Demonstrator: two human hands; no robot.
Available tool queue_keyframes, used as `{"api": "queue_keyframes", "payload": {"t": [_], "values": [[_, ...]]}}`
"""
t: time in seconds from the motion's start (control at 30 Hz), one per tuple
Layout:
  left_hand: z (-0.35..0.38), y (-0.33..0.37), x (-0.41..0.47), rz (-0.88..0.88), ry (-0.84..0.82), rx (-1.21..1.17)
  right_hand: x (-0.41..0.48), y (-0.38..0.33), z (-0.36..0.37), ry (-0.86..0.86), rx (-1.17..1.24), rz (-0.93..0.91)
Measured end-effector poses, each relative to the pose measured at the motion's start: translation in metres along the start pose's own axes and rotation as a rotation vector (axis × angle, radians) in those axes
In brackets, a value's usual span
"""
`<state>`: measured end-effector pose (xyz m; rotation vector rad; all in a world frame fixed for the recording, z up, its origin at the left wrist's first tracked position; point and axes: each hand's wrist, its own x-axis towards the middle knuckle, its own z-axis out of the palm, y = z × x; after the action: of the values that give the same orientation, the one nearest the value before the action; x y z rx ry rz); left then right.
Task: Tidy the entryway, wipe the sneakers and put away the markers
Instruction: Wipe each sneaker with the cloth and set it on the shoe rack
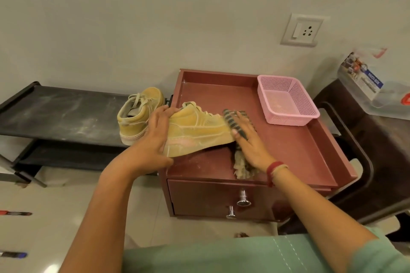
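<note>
A dusty yellow sneaker (199, 133) lies tilted on the brown cabinet top (288, 146). My left hand (155, 137) grips it at the heel and ankle. My right hand (248, 139) presses a striped grey cloth (233, 121) against the sneaker's toe, and the cloth's frayed end hangs toward the cabinet's front edge. A second yellow sneaker (139, 115) stands on the right end of the black shoe rack (60, 113). A red marker (15, 213) and a blue marker (13, 254) lie on the floor at the far left.
An empty pink mesh basket (287, 99) sits at the cabinet's back right corner. The cabinet has a drawer with two metal knobs (243, 198). A dark chair (366, 144) holding a clear plastic box (377, 86) stands to the right. A wall socket (302, 30) is above.
</note>
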<state>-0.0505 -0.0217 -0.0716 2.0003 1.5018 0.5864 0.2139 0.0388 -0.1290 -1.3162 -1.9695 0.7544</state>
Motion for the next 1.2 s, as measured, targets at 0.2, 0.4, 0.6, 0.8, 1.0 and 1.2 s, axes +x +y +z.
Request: {"api": "queue_keyframes", "payload": {"t": [0.2, 0.4, 0.6, 0.8, 1.0, 1.2], "values": [[0.001, -0.001, 0.001, -0.009, -0.019, -0.009, -0.014, -0.004, 0.014, -0.129, -0.132, -0.175], [0.001, 0.003, -0.001, 0.021, -0.015, 0.015, -0.003, -0.002, 0.005, -0.044, 0.043, -0.019], [0.006, 0.002, -0.002, 0.061, 0.098, 0.231, 0.015, 0.014, -0.019, 0.058, 0.295, 0.336], [0.026, 0.004, 0.008, 0.06, 0.217, 0.515, 0.0, -0.033, -0.005, 0.186, 0.442, 0.246], [0.028, 0.011, 0.002, 0.115, 0.106, 0.262, -0.015, -0.017, 0.009, -0.029, -0.107, 0.07], [0.032, 0.011, 0.001, 0.161, 0.182, 0.22, 0.001, -0.003, -0.014, -0.019, -0.064, 0.223]]}}
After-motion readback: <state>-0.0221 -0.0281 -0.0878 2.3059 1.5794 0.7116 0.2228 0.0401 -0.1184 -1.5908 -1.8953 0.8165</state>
